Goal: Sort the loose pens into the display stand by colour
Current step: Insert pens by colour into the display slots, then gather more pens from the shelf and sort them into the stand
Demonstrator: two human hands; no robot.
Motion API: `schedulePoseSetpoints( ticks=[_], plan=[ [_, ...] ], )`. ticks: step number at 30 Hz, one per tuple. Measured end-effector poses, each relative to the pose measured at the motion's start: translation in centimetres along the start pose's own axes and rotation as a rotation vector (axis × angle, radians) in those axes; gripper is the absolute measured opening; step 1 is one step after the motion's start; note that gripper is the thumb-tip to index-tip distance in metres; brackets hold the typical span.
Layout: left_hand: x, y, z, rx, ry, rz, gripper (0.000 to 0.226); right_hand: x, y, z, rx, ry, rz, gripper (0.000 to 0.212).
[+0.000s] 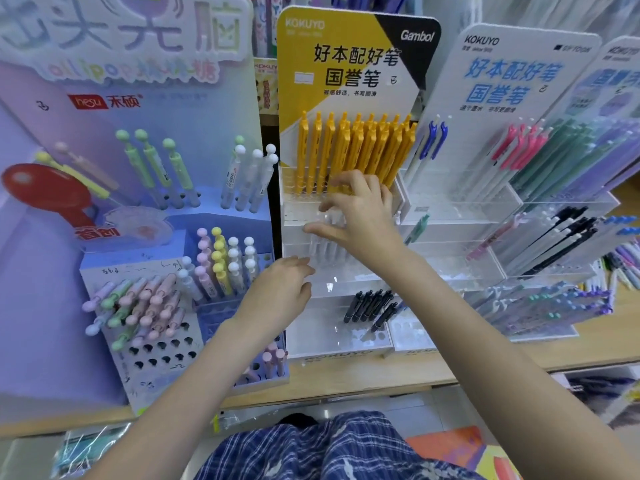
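The clear tiered display stand (349,284) with a yellow header board stands at the centre. Its top row holds yellow pens (356,150) and its bottom row holds black pens (369,304). In the middle row are several white pens (323,245), blurred. My right hand (362,216) is over that row, thumb and fingers curled round the tops of the white pens. My left hand (282,292) reaches to the stand's left side at the tier below, fingers loosely extended and touching the clear edge, with nothing in it.
A purple lollipop-pen stand (166,292) with pastel pens is close on the left. A white stand (512,216) with pink, green and black pens adjoins on the right. Loose pens (623,265) lie at the far right. The wooden shelf edge (346,382) runs below.
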State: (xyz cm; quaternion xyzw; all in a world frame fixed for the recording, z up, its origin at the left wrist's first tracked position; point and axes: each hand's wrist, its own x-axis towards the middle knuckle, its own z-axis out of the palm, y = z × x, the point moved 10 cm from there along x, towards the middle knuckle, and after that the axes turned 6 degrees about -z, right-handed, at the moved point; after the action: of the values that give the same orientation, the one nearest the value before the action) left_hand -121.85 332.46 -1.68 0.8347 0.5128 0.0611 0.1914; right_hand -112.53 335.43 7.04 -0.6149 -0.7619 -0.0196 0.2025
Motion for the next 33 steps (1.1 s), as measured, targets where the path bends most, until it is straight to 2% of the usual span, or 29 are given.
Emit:
schedulePoseSetpoints(
  ticks=[3, 6, 10, 13, 15, 17, 19, 20, 24, 26, 28, 33],
  plan=[
    [-0.6, 1.7, -2.7, -0.110, 0.208, 0.033, 0.029, -3.1, 3.3, -4.4, 0.146, 0.200, 0.087, 0.042],
    [-0.7, 6.0, -4.3, -0.184, 0.364, 0.168, 0.028, -8.1, 9.5, -7.2, 0.142, 0.212, 0.223, 0.025],
    [0.9, 13.7, -2.3, -0.228, 0.296, 0.352, 0.036, -16.4, 18.6, -10.8, 0.098, 0.222, 0.419, 0.028],
    [2.5, 20.2, 0.3, -0.275, 0.264, 0.426, 0.034, -23.0, 26.3, -12.8, 0.151, 0.233, 0.594, 0.021],
    [3.7, 25.3, 2.6, -0.290, 0.242, 0.490, 0.033, -27.1, 31.7, -13.9, 0.149, 0.276, 0.684, 0.033],
    [5.1, 30.8, 5.3, -0.277, 0.231, 0.550, 0.032, -30.9, 37.9, -13.6, 0.172, 0.275, 0.786, 0.028],
    [6.8, 36.1, 8.3, -0.266, 0.198, 0.588, 0.031, -33.8, 44.0, -12.0, 0.221, 0.200, 0.855, 0.016],
    [7.7, 38.6, 9.6, -0.263, 0.188, 0.597, 0.032, -34.9, 47.1, -10.8, 0.242, 0.123, 0.876, 0.017],
    [10.4, 46.6, 14.0, -0.213, 0.122, 0.554, 0.034, -39.2, 56.7, -6.0, 0.388, -0.167, 1.037, 0.057],
    [11.4, 48.3, 15.2, -0.179, 0.105, 0.500, 0.036, -39.5, 58.5, -3.6, 0.533, -0.209, 1.071, 0.075],
    [13.0, 50.1, 16.8, -0.147, 0.085, 0.445, 0.036, -38.2, 59.5, -2.0, 0.598, -0.234, 1.036, 0.080],
    [16.5, 51.0, 21.3, -0.057, -0.004, 0.304, 0.029, -35.1, 59.2, 0.5, 0.585, -0.255, 0.995, 0.064]
  ],
)
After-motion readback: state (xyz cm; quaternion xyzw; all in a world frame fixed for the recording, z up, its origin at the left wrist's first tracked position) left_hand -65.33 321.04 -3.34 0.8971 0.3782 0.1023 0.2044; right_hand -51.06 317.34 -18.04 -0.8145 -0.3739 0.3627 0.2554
